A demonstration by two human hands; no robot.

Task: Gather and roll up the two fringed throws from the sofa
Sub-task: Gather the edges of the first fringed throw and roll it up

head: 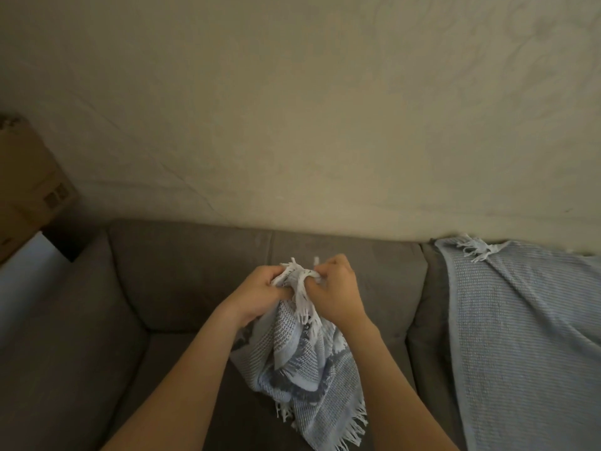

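Fingers [282,285] of left hand [257,296] and right hand [338,292] clenched on white fringe at top of bunched throw [305,362] — gripped side by side, almost touching. Hanging from both fists toward 6 o'clock, over grey sofa [182,281] seat. Second throw [520,336] at 3 o'clock — spread flat over backrest and seat, well apart from both hands.

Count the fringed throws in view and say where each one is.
2. One throw hangs bunched in both hands, left hand and right hand. The other throw lies draped over the sofa at right.
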